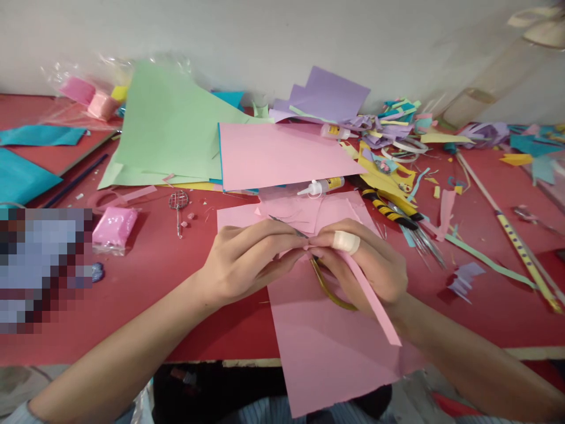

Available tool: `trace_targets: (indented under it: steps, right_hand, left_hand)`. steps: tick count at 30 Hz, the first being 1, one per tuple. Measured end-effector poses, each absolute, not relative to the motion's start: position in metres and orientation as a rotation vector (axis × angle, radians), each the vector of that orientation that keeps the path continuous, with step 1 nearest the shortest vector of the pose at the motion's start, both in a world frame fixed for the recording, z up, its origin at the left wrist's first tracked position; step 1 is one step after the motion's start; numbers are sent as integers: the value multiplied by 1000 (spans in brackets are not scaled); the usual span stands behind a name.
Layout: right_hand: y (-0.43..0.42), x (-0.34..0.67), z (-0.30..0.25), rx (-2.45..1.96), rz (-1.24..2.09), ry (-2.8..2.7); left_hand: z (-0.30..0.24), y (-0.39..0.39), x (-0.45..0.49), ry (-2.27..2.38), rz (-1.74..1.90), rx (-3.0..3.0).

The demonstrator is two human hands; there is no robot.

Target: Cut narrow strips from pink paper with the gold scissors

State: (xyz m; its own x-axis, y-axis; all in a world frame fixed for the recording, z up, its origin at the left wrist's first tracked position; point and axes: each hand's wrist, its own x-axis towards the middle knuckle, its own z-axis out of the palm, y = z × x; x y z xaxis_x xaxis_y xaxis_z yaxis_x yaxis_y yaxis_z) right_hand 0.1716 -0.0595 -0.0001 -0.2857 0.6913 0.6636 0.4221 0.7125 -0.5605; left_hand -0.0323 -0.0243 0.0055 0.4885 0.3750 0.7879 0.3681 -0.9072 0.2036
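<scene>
A narrow pink paper strip (374, 303) runs from the pinched fingertips down across my right palm toward the wrist. My left hand (247, 256) is closed, its thumb and fingers pressed on the strip's upper end. My right hand (375, 265), with a bandage on one finger, meets it there and pinches the same end. Between and below the hands shows the gold handle of a pair of scissors (324, 285); a dark pointed tip sticks out above the left fingers. Whether a hand supports the scissors I cannot tell. Pink paper sheets (326, 365) lie underneath, one hanging over the table edge.
Behind the hands lie a pink sheet (282, 156), green paper (172, 129) and small glue bottles (324, 186). Black-and-yellow pliers (388, 209) and paper scraps are at right. At left are a wire whisk-like piece (179, 203), a pink clay packet (115, 227) and a blurred-out rectangle (39, 265).
</scene>
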Motion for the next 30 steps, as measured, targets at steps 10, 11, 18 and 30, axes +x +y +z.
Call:
trace_targets:
  steps: [10,11,18,30]
  right_hand:
    - [-60,171,0,-897,419,-1882]
    - [-59,171,-1,-892,414,-1883]
    - [-56,176,-3,-882,390,-1947]
    - [-50,178,6,-834,83,-2067]
  left_hand:
    - [3,-24,-34,661,1423,2735]
    - [3,-24,-34,665,1422,2729]
    - [6,-26,-30,751,1311,2471]
    - [8,-28,-30,814,1128,2031]
